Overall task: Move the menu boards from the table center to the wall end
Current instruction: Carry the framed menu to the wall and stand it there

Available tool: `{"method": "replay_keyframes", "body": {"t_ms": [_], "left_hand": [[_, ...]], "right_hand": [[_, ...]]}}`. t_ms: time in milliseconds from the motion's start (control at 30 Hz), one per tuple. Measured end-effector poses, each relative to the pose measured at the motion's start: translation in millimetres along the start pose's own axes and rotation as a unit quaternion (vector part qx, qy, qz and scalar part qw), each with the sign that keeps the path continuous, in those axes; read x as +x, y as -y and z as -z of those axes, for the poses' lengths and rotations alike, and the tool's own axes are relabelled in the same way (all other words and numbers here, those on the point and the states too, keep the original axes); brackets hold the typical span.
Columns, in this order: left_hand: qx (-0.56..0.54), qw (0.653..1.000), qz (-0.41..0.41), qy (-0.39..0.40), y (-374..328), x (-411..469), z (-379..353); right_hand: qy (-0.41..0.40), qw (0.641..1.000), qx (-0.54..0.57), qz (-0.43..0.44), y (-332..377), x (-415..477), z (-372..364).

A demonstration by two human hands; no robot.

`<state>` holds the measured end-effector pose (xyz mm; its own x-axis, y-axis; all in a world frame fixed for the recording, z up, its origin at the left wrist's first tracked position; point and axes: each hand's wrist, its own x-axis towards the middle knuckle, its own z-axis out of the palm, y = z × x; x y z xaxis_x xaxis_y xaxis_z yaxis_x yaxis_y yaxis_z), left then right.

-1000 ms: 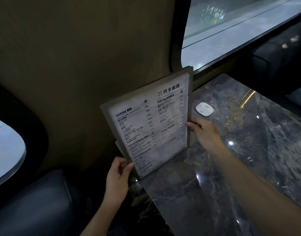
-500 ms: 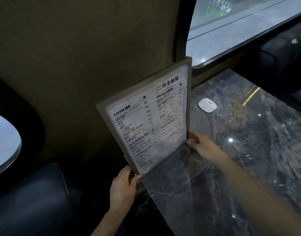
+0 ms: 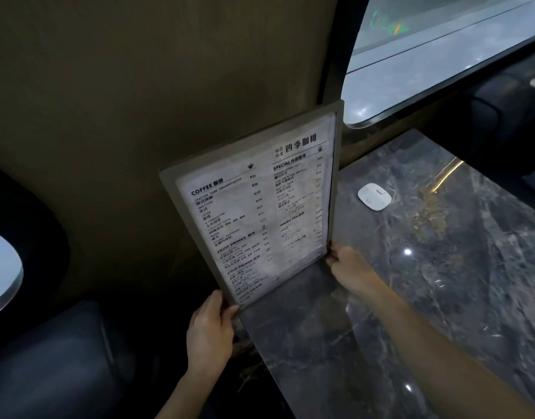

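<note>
A grey-framed menu board (image 3: 257, 204) with a white printed drinks list stands upright on its bottom edge at the wall end of the dark marble table (image 3: 426, 297), its back close to the brown wall. My left hand (image 3: 210, 331) grips its lower left corner, at the table's edge. My right hand (image 3: 349, 267) holds the lower right corner, resting on the tabletop. Whether a second board stands behind it is hidden.
A small white rounded device (image 3: 374, 196) lies on the table right of the board. A window (image 3: 435, 52) sits above the table's far side. Dark upholstered seats lie at the lower left (image 3: 48, 358) and at the upper right.
The board has come down from a tilted, lifted pose to stand on the table by the wall. Both hands slid down to its bottom corners.
</note>
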<state>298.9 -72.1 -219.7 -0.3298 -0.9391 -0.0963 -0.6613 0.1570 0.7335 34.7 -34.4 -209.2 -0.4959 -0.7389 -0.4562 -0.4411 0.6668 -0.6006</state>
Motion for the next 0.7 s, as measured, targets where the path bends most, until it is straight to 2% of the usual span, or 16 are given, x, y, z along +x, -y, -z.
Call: {"method": "replay_keyframes", "body": {"t_ms": [400,700], "left_hand": [[0.024,0.999,0.035,-0.018,12.0,54.6,10.5],[0.021,0.999,0.045,-0.013,14.5,57.0,5.6]], "right_hand": [[0.025,0.999,0.037,0.001,25.6,27.5,-3.7],[0.03,0.995,0.091,0.009,34.0,37.5,-5.4]]}}
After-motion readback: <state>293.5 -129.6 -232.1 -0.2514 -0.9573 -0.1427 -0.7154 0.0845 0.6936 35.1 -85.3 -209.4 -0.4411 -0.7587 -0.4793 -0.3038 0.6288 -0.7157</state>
